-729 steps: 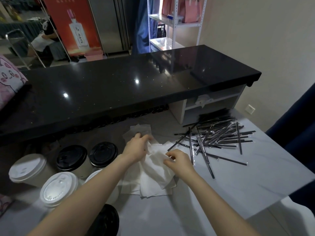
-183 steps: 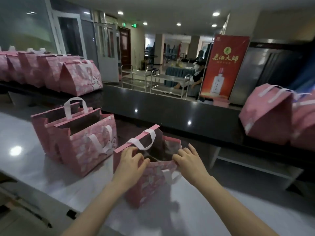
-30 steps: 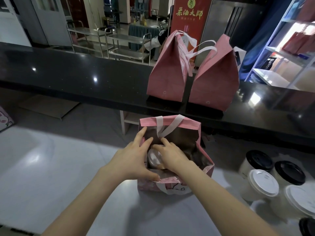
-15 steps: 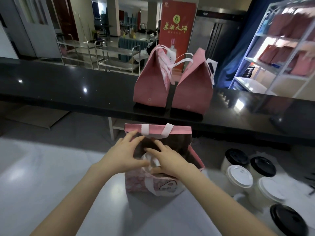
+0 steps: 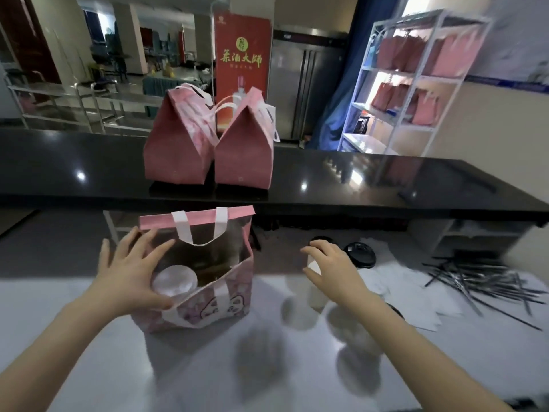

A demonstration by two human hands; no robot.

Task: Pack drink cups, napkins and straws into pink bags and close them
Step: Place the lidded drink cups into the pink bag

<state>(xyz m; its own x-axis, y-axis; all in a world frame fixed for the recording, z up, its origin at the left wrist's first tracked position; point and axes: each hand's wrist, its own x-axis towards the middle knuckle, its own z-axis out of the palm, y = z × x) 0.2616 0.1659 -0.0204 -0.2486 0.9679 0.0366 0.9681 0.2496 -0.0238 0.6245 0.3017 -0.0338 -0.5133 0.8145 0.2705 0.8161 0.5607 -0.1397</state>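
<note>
1. Pale worktop (image 5: pixel 208 367) carried an open pink bag (image 5: pixel 214 304), upright below a black counter (image 5: pixel 356 179) with closed bags (image 5: pixel 175 156).
2. A white-lidded cup (image 5: pixel 173 282) sat inside the open bag's left end.
3. The left hand (image 5: pixel 130 278) rested there, fingers splayed and straight.
4. The right hand (image 5: pixel 329 269) curved over a blurred cup (image 5: pixel 315 295) beside the bag; whether it grasped the cup could not be told.
5. Napkins (image 5: pixel 401 281) and straws (image 5: pixel 481 281) lay farther right.

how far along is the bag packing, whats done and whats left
Done: two closed bags stand on the black counter. In hand: the open bag holds one white-lidded cup; the left hand steadies it, and the right hand reaches onto another cup. Left, likely: more cups, napkins, straws, then closing it.
</note>
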